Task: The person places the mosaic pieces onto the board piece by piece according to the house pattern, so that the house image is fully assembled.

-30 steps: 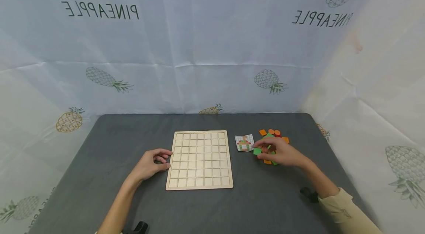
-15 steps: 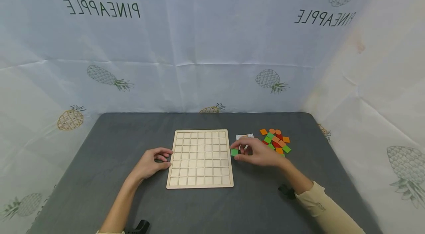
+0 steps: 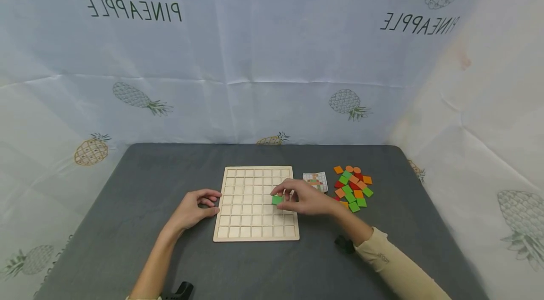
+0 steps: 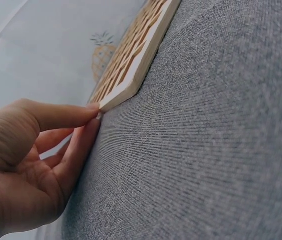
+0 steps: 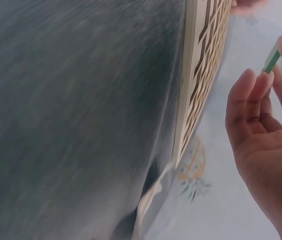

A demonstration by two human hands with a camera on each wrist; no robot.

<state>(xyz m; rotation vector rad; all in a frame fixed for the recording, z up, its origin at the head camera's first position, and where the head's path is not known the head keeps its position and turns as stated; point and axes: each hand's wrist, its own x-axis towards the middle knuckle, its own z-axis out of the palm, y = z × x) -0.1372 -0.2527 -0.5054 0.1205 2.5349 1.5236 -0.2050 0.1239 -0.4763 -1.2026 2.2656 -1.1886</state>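
Observation:
A pale wooden grid board [image 3: 245, 220] lies flat on the dark table. At its left edge is my left hand [image 3: 190, 210], holding the rim between thumb and fingertips; the left wrist view has the thumb right at the rim. My right hand [image 3: 306, 198] pinches a small green square tile [image 3: 276, 200] between thumb and fingers, over the right part of the board. In the right wrist view the tile [image 5: 272, 60] shows edge-on, raised above the grid. The cells in view hold no tiles; those under my right hand are hidden.
Right of the board lies a small printed card [image 3: 316, 180] with a coloured grid pattern, partly covered by my right hand. Beyond it is a loose heap of green, orange and red tiles [image 3: 352, 198], square and round. A pineapple-print cloth [image 3: 272, 54] hangs behind the table.
My right hand has carried the green tile left from the tile heap, past the card, to over the board. The left hand has stayed at the board's edge.

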